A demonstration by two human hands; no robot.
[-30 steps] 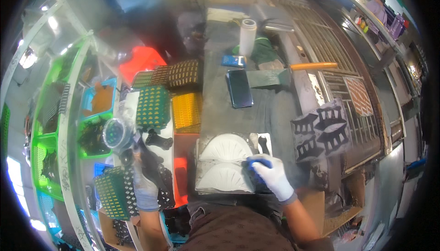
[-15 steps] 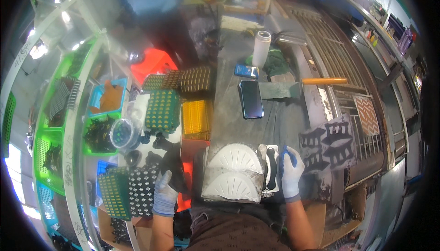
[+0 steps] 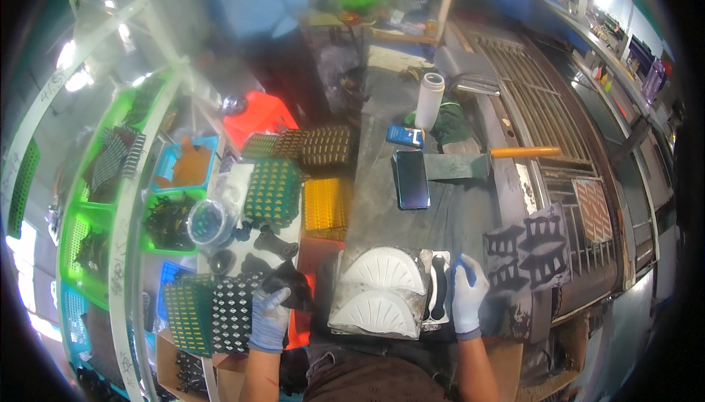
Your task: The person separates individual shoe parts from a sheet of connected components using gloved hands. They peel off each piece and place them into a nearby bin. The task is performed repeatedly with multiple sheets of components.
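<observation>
Right hand (image 3: pixel 468 293) shifted, left (image 3: pixel 271 317) holding black piece (image 3: pixel 291 284)

Part of the fingers of the left hand (image 3: pixel 270 321) disappears behind a black piece (image 3: pixel 292 284); blue at the fingers of the right hand (image 3: pixel 470 298) is too small to identify. Far beyond the left fingers, a blurred co-worker (image 3: pixel 261 2) is cropped by the top edge. Both forearms (image 3: pixel 260 380) run off the lower edge.

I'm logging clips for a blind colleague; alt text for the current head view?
A person's gloved left hand holds a black piece, and the right hand is beside a narrow white tray bearing a black strip. Left of it lie two white half-round forms; a phone rests farther up the bench.
</observation>
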